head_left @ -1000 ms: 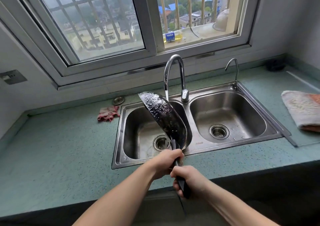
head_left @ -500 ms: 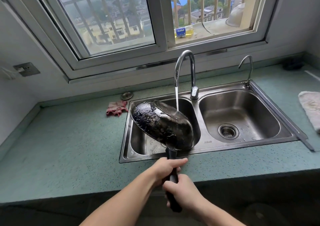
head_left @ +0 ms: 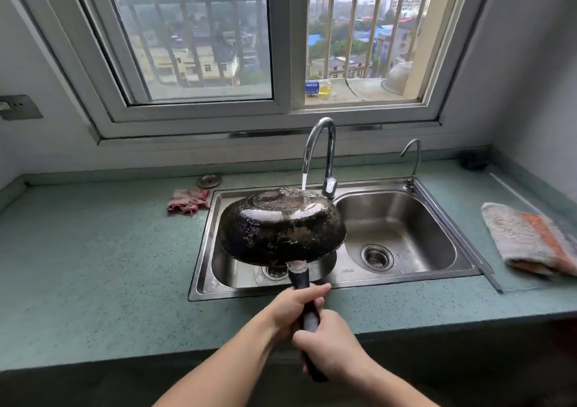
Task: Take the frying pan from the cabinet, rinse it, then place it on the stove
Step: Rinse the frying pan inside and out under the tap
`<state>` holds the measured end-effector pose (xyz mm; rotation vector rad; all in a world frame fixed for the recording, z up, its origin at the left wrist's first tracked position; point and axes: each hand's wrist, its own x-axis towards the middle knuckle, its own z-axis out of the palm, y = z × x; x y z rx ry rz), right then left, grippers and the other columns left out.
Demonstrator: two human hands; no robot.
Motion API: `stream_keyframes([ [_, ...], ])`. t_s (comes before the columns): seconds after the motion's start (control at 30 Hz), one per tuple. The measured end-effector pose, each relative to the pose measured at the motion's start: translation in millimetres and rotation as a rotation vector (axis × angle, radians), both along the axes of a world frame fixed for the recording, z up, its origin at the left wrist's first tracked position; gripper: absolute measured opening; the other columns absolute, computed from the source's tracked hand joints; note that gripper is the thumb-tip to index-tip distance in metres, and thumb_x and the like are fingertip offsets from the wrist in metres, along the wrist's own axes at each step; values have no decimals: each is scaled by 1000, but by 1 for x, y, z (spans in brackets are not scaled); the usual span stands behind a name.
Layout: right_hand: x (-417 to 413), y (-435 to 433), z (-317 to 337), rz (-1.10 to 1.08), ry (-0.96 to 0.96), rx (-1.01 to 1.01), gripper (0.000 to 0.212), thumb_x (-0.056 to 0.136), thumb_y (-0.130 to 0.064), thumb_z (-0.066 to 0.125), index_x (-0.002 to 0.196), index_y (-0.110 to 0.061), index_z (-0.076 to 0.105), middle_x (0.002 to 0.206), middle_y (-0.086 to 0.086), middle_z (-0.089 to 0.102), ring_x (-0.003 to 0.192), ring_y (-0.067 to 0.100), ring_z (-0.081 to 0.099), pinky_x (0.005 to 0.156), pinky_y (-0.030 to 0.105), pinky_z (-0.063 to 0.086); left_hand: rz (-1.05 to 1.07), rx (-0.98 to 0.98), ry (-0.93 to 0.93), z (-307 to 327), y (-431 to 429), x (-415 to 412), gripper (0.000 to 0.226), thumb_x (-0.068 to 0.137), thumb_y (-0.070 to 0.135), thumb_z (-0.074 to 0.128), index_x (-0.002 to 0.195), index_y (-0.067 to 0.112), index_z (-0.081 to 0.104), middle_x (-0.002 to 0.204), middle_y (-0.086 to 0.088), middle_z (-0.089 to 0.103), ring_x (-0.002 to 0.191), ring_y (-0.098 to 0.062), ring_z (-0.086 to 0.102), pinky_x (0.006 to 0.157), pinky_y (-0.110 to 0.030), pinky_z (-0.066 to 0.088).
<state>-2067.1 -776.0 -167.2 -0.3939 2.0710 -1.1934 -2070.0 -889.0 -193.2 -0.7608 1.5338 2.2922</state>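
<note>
With each grip clenched round its handle (head_left: 301, 280), left hand (head_left: 292, 308) and right hand (head_left: 332, 352) held the frying pan (head_left: 281, 228) overturned under the running tap (head_left: 320, 144) above the sink (head_left: 204, 250), where wet fingers could slip.

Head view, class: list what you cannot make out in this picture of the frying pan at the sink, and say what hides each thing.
- inside of the frying pan: faces away; only its wet underside shows.
- left basin drain: mostly behind the pan.
- handle: largely covered by the left hand and right hand.
- bottle label outside the window: too small to read.
- folded cloth: cut by the right edge.
- stove: outside the view.
</note>
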Motion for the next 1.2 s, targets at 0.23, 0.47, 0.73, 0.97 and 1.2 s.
stream_keyframes([
  [0.23, -20, 16, -1, -7, 161, 104, 7, 62, -19, 51, 67, -17, 46, 54, 1, 55, 47, 21, 57, 46, 24, 44, 35, 170, 39, 4, 17, -16, 31, 75, 31, 68, 60, 14, 47, 56, 2, 46, 47, -10, 46, 49, -20, 43],
  [0.47, -41, 24, -3, 1, 142, 123, 7, 64, -16, 52, 67, -13, 47, 52, 4, 56, 42, 21, 56, 43, 23, 41, 161, 207, -7, 2, 28, -37, 39, 79, 38, 68, 53, 16, 50, 53, 0, 44, 51, -12, 42, 52, -20, 41],
  [0.73, -51, 16, -9, 116, 283, 196, 27, 69, -21, 54, 95, -17, 59, 75, -4, 62, 60, 4, 52, 45, 13, 38, 286, 253, -101, 1, 28, -45, 49, 82, 35, 68, 51, 20, 33, 53, 0, 33, 38, -11, 36, 37, -17, 36],
  [0.97, -55, 12, -5, 105, 298, 152, 43, 71, -17, 54, 114, -21, 58, 86, -4, 66, 63, 1, 55, 46, 9, 39, 295, 236, -67, 3, 23, -49, 51, 82, 34, 68, 49, 19, 33, 48, 0, 36, 35, -12, 37, 37, -17, 33],
  [1.2, -59, 21, -8, 82, 338, 183, 47, 75, -14, 55, 122, -15, 55, 79, -11, 57, 61, -3, 49, 46, 6, 39, 236, 255, -71, -6, 31, -55, 51, 85, 36, 65, 48, 16, 36, 45, 1, 35, 31, -11, 35, 33, -15, 29],
])
